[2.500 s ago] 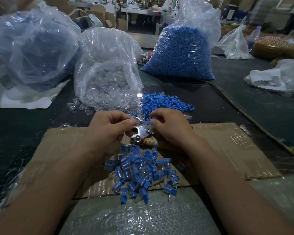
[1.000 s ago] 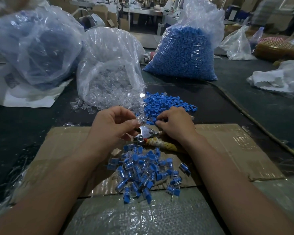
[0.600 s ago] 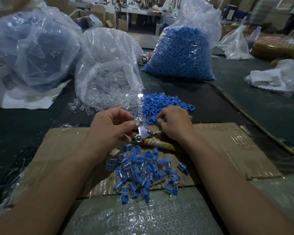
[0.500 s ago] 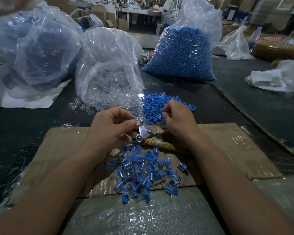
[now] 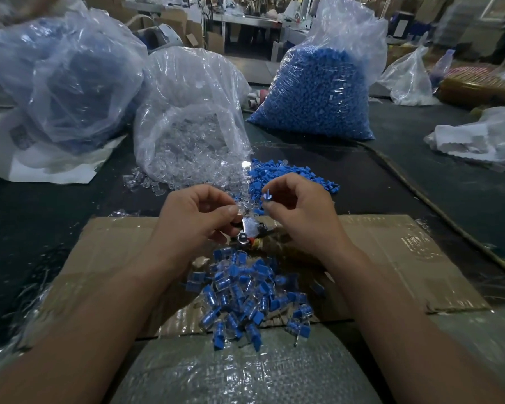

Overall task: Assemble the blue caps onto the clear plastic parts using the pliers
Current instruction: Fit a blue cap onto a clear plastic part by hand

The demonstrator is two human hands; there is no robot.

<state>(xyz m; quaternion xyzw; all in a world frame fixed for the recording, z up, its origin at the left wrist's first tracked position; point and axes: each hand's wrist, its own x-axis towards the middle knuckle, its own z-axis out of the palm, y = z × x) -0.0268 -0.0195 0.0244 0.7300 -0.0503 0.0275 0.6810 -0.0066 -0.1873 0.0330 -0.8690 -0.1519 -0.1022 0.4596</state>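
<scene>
My left hand [image 5: 199,220] pinches a clear plastic part [image 5: 244,206] between thumb and fingers above the cardboard. My right hand [image 5: 301,211] pinches one blue cap [image 5: 267,196] at the fingertips, a short gap to the right of the clear part. The pliers [image 5: 252,230] lie on the cardboard under and between the hands, with their metal jaws showing and their handles mostly hidden by my right hand. Loose blue caps [image 5: 289,176] form a small heap just beyond my hands. Assembled pieces [image 5: 245,293] are piled on the cardboard close to me.
A clear bag of clear parts [image 5: 187,135] lies open behind my left hand. A full bag of blue caps [image 5: 318,91] stands behind it to the right, and another bag [image 5: 62,77] at far left. The cardboard sheet [image 5: 405,258] covers the dark table.
My right hand reached forward into the loose blue caps, then lifted back with one cap pinched. My left hand stayed in place holding the clear part.
</scene>
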